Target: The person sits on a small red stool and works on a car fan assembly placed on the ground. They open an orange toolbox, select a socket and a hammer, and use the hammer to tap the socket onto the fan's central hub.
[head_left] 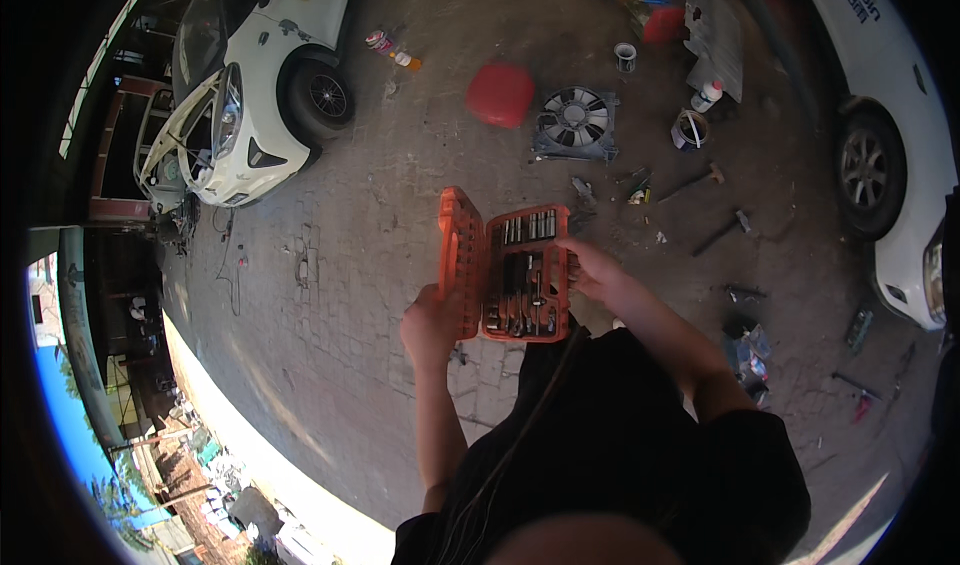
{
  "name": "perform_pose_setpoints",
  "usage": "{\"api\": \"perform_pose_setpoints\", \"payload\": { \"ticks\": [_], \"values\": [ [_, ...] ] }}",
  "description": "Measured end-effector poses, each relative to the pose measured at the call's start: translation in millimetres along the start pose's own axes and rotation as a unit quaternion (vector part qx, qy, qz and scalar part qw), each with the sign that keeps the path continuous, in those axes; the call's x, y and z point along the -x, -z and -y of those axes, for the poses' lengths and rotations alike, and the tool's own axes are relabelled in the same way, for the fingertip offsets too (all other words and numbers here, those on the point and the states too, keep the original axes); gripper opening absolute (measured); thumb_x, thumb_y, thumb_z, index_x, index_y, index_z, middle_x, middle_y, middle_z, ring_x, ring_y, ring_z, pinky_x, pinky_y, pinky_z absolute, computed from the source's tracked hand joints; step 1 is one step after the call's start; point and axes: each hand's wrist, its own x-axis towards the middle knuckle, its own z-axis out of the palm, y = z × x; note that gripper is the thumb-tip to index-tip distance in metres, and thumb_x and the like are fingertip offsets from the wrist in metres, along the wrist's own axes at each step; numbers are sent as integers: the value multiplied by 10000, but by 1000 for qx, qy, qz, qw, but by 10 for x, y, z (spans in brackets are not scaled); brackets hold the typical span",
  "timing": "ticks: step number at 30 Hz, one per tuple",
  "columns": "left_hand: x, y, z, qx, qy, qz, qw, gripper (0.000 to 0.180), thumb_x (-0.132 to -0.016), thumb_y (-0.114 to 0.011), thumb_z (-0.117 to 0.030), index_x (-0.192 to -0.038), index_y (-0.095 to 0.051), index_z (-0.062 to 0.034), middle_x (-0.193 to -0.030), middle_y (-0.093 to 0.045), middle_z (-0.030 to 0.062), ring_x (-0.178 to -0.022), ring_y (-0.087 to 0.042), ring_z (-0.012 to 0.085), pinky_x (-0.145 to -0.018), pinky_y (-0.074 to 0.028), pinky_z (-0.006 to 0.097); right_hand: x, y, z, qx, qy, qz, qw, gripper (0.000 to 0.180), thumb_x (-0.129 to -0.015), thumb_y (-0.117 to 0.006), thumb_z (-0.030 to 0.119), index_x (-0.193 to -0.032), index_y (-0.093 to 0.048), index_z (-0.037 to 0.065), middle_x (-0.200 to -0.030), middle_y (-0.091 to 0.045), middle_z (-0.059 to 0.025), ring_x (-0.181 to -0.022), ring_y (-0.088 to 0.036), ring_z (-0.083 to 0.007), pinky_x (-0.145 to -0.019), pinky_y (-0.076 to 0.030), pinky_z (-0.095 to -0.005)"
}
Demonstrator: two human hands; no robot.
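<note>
An orange socket set case [563, 310] is held opened out in front of my body, with metal sockets [530, 228] in rows along its far end and several wrenches or similar tools [522, 310] in the nearer part. My left hand [430, 327] grips the raised lid [458, 255] on the left side, its fingers partly hidden behind it. Around the right edge of the tray half, my right hand [592, 268] is closed, with some fingertips out of sight under the case.
A white car with its front stripped [255, 155] stands far left, another white car [905, 115] at right. On the paved floor lie a red stool [500, 95], a radiator fan [575, 123], hammers [722, 233], paint cans [689, 131] and scattered parts. A cable [232, 275] lies at left.
</note>
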Motion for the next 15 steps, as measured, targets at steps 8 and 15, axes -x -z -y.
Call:
{"api": "perform_pose_setpoints", "payload": {
  "ticks": [8, 15],
  "values": [
    [-2630, -120, -621, -42, -224, 133, 965, 332, -845, -675, -338, -1108, -653, -137, -753, -683, 111, -720, -676, 312, -633, -519, 420, -993, -577, 778, -170, 132, -113, 970, 178, -933, -577, 216, -1017, -593, 60, -849, -548, -28, -815, -568, -184, -800, -501, -415],
    [-4005, -541, -1661, -1, -436, 212, 875, 324, -846, -668, -289, -1120, -629, -119, -789, -681, 116, -710, -666, 314, -632, -518, 410, -1464, -457, 1245, -312, 260, -212, 889, 158, -940, -544, 158, -1012, -570, 20, -867, -546, -52, -792, -544, -170, -736, -472, -316]
  ]
}}
